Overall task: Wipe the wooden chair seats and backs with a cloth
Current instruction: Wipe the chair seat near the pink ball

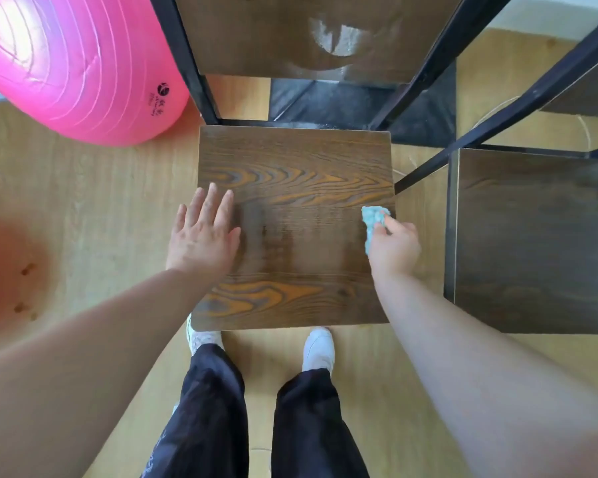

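Wooden chair seat (pixel 296 188), left hand (pixel 202 232) flat on it, right hand (pixel 394 244) gripping blue cloth (pixel 373 219)

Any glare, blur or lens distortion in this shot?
Head view: bright glare on the chair back; a dull sheen on the chair seat between the left hand and right hand; the black frame bars splay from wide-angle distortion; a red blur smears the left edge.

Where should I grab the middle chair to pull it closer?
Probably the black metal uprights beside the chair back, reaching from the front: they are slim bars fingers can wrap round, while the seat is a wide flat board.
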`<action>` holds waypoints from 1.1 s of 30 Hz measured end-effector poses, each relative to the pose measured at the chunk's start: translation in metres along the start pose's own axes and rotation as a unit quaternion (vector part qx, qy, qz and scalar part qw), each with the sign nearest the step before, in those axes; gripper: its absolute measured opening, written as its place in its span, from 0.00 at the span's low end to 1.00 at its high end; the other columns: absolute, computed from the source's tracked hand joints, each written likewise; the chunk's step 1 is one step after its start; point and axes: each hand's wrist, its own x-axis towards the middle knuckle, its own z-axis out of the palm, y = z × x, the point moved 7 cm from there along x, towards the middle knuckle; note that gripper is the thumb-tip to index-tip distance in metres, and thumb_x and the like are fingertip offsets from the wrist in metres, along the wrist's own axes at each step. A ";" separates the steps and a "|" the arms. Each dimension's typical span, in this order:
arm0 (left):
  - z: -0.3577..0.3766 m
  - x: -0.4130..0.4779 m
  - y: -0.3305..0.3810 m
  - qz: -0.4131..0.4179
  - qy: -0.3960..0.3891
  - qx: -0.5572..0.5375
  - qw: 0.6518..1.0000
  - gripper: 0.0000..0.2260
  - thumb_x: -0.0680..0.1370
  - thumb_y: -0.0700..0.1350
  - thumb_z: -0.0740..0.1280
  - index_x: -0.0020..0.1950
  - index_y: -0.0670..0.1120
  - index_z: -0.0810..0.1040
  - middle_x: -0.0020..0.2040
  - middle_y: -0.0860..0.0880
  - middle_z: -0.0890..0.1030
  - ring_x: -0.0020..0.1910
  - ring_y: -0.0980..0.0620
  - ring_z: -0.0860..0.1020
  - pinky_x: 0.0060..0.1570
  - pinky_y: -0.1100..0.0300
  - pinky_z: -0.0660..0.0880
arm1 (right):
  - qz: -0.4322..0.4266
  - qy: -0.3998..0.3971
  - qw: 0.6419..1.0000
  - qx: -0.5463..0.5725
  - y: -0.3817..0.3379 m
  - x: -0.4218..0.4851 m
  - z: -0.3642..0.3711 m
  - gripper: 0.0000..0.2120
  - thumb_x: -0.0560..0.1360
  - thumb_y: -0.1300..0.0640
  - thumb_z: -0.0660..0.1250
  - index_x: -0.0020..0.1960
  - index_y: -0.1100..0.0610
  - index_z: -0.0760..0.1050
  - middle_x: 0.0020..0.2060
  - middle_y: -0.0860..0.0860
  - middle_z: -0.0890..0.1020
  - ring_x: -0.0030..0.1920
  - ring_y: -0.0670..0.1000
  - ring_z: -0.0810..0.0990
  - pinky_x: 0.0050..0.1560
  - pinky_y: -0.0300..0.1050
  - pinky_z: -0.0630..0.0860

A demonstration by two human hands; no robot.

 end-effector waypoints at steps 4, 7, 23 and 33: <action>0.002 0.010 0.008 0.006 -0.002 0.015 1.000 0.28 0.84 0.55 0.47 0.81 0.50 0.42 0.82 0.48 0.42 0.80 0.49 0.39 0.78 0.48 0.42 | 0.043 -0.006 0.999 -0.006 0.002 0.040 0.000 0.13 0.80 0.56 0.66 0.61 0.60 0.80 0.57 0.55 0.76 0.55 0.56 0.79 0.52 0.46 0.78; 0.002 0.015 0.004 0.008 -0.002 0.016 1.000 0.28 0.84 0.55 0.47 0.81 0.50 0.42 0.82 0.48 0.42 0.80 0.49 0.39 0.78 0.48 0.42 | 0.032 -0.017 0.999 -0.031 -0.006 0.036 0.010 0.13 0.80 0.55 0.65 0.63 0.59 0.78 0.56 0.53 0.76 0.54 0.53 0.80 0.49 0.46 0.80; 0.001 0.017 -0.097 -0.023 -0.009 0.015 1.000 0.28 0.84 0.55 0.45 0.81 0.49 0.43 0.82 0.46 0.44 0.80 0.46 0.42 0.78 0.46 0.45 | -0.188 -0.114 0.967 -0.124 -0.092 -0.078 0.133 0.17 0.80 0.59 0.64 0.68 0.54 0.76 0.56 0.50 0.73 0.55 0.52 0.76 0.60 0.45 0.75; 0.001 0.004 -0.171 -0.057 -0.006 -0.010 0.998 0.29 0.83 0.55 0.50 0.81 0.48 0.45 0.82 0.46 0.46 0.80 0.46 0.44 0.78 0.46 0.47 | -0.289 -0.170 0.937 -0.099 -0.141 -0.185 0.217 0.16 0.72 0.65 0.68 0.58 0.56 0.82 0.49 0.55 0.78 0.46 0.60 0.76 0.47 0.51 0.78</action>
